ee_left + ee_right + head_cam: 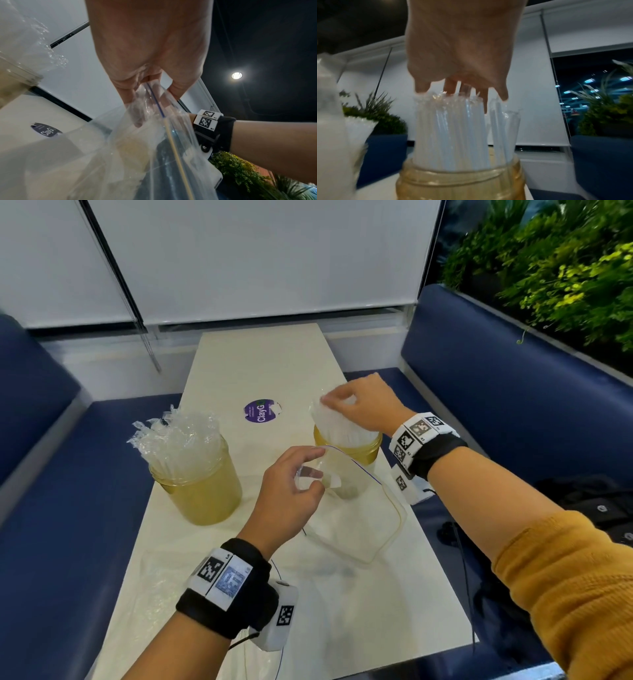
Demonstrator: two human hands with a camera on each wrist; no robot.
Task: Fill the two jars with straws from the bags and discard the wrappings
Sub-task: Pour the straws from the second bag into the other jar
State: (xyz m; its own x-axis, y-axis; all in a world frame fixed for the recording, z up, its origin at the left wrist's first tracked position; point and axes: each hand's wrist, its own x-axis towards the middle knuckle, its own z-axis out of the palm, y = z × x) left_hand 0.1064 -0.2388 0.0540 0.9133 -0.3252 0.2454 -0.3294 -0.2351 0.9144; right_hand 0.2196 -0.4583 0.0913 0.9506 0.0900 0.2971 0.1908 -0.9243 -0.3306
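Observation:
Two yellowish clear jars stand on the pale table (pixel 267 361). The left jar (pixel 200 491) is packed with wrapped straws (pixel 178 436). In the right jar (pixel 359 451) a bundle of white straws (pixel 334 426) stands upright. My right hand (pixel 334 402) grips that bundle by its tops; in the right wrist view its fingers (pixel 450 86) curl down around the straws (pixel 450 128) above the jar (pixel 460 181). My left hand (pixel 313 470) pinches the mouth of a clear zip bag (pixel 363 518) in front of the right jar. The left wrist view shows the bag (pixel 154 135) hanging from those fingers (pixel 130 94).
A purple round sticker (pixel 260 412) lies behind the jars. Another crumpled clear bag (pixel 164 594) lies flat at the table's near left. Blue benches (pixel 496 364) flank the table, with dark items (pixel 599 508) on the right seat. Plants (pixel 565 268) rise at the far right.

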